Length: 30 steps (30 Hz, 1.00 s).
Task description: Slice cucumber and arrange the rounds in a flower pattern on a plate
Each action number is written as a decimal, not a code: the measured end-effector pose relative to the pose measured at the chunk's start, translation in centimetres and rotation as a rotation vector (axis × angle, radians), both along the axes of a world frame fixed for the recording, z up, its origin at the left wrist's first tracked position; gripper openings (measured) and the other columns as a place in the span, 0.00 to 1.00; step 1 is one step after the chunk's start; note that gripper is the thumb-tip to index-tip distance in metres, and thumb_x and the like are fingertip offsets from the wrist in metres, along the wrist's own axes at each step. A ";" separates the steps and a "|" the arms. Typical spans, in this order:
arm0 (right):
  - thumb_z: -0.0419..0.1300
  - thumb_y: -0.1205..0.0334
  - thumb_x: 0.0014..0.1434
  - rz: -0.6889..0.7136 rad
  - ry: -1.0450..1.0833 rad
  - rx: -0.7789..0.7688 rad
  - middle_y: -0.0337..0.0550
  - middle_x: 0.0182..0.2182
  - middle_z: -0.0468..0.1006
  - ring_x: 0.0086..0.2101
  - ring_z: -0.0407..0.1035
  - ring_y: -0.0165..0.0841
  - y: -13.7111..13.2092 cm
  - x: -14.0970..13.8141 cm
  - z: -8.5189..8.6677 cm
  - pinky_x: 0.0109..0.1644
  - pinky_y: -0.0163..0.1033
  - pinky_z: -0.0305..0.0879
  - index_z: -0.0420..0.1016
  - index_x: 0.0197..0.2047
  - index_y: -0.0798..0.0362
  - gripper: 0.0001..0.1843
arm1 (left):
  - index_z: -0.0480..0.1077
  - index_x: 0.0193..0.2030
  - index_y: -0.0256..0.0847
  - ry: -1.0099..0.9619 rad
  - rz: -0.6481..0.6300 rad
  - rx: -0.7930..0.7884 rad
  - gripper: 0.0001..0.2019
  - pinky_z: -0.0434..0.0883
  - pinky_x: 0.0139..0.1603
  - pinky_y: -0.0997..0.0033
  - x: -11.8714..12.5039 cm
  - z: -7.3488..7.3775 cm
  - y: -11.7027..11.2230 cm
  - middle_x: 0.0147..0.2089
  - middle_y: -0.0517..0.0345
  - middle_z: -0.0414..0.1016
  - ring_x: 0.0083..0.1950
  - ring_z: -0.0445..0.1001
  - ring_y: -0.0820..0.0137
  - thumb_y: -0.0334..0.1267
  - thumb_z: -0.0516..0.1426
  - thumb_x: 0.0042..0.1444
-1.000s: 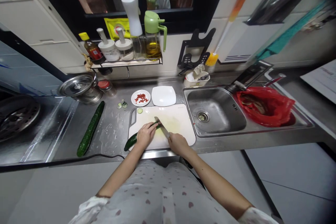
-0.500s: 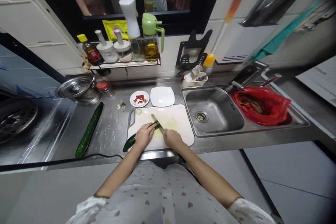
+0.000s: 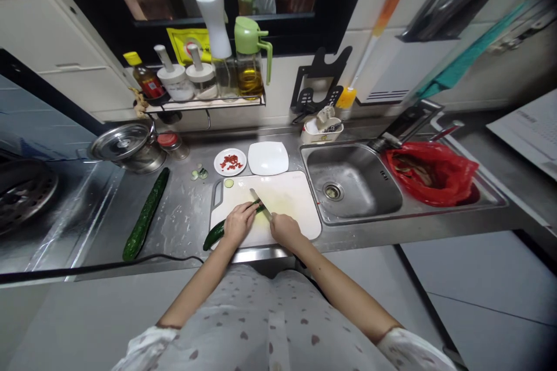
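Observation:
On the white cutting board lies a dark green cucumber, slanting from lower left toward the middle. My left hand is closed over it and presses it to the board, hiding its middle. My right hand grips a kitchen knife by its handle. The blade rests at the cucumber's right end, close to my left fingertips. One cucumber slice sits near the board's grey handle. A second, whole cucumber lies on the counter to the left.
Behind the board stand a plate of chopped red pieces and a white square plate. Cucumber scraps lie left of them. A steel sink adjoins the board's right side, with a red plastic bag beyond. A lidded pot stands back left.
The view has shifted slightly. Both hands, the knife and the cucumber hold nearly the same places on the board.

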State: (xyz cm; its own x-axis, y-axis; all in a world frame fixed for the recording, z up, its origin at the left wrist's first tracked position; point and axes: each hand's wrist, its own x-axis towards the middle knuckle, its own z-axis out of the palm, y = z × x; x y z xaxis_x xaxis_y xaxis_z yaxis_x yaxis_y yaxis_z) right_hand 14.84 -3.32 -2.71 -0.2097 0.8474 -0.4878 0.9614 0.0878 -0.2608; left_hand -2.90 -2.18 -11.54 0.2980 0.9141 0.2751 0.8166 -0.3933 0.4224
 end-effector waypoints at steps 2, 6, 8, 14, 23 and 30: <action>0.45 0.67 0.65 -0.013 -0.014 -0.013 0.56 0.41 0.80 0.45 0.74 0.40 -0.8 0.5 0.1 0.45 0.39 0.64 0.72 0.49 0.58 0.17 | 0.73 0.56 0.49 -0.003 0.004 -0.001 0.15 0.73 0.54 0.64 0.0 0.0 0.0 0.53 0.56 0.76 0.53 0.73 0.67 0.38 0.53 0.64; 0.45 0.68 0.65 -0.018 -0.038 -0.043 0.56 0.41 0.79 0.44 0.74 0.42 -1.4 0.8 0.5 0.43 0.40 0.64 0.72 0.49 0.58 0.16 | 0.73 0.56 0.49 -0.016 0.004 0.004 0.15 0.72 0.55 0.64 0.0 -0.1 0.0 0.53 0.56 0.76 0.53 0.73 0.67 0.37 0.53 0.64; 0.45 0.68 0.65 -0.016 -0.042 -0.048 0.57 0.42 0.79 0.45 0.74 0.42 -1.2 0.7 0.8 0.43 0.40 0.64 0.72 0.49 0.58 0.16 | 0.73 0.56 0.49 -0.020 0.008 0.005 0.15 0.72 0.56 0.64 0.0 -0.1 0.1 0.53 0.56 0.76 0.53 0.73 0.67 0.37 0.53 0.64; 0.46 0.68 0.64 -0.008 -0.037 -0.041 0.57 0.43 0.79 0.46 0.74 0.41 -0.5 0.2 0.8 0.44 0.39 0.64 0.72 0.49 0.58 0.17 | 0.73 0.56 0.49 -0.009 0.003 -0.003 0.16 0.73 0.54 0.64 0.0 -0.1 0.1 0.54 0.56 0.76 0.52 0.73 0.67 0.38 0.53 0.64; 0.46 0.69 0.64 -0.002 -0.022 -0.024 0.57 0.45 0.79 0.48 0.73 0.40 1.4 -1.4 0.1 0.48 0.38 0.65 0.71 0.53 0.59 0.19 | 0.73 0.56 0.49 -0.016 -0.004 0.006 0.16 0.72 0.55 0.64 -0.1 -0.3 0.1 0.54 0.55 0.76 0.53 0.73 0.67 0.38 0.53 0.64; 0.47 0.68 0.64 -0.019 0.004 -0.013 0.56 0.47 0.78 0.49 0.73 0.40 2.8 -2.4 -0.3 0.49 0.39 0.65 0.71 0.53 0.59 0.19 | 0.73 0.55 0.49 -0.029 -0.005 0.011 0.15 0.72 0.57 0.62 0.0 -0.2 0.0 0.53 0.54 0.76 0.53 0.73 0.66 0.37 0.53 0.64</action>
State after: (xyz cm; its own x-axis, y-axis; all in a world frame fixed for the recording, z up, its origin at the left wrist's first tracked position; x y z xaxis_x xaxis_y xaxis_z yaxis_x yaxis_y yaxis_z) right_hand 12.43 -0.56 -3.01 -0.1959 0.8446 -0.4983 0.9617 0.0661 -0.2660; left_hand -2.88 -2.20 -11.73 0.2941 0.9095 0.2937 0.8021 -0.4020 0.4415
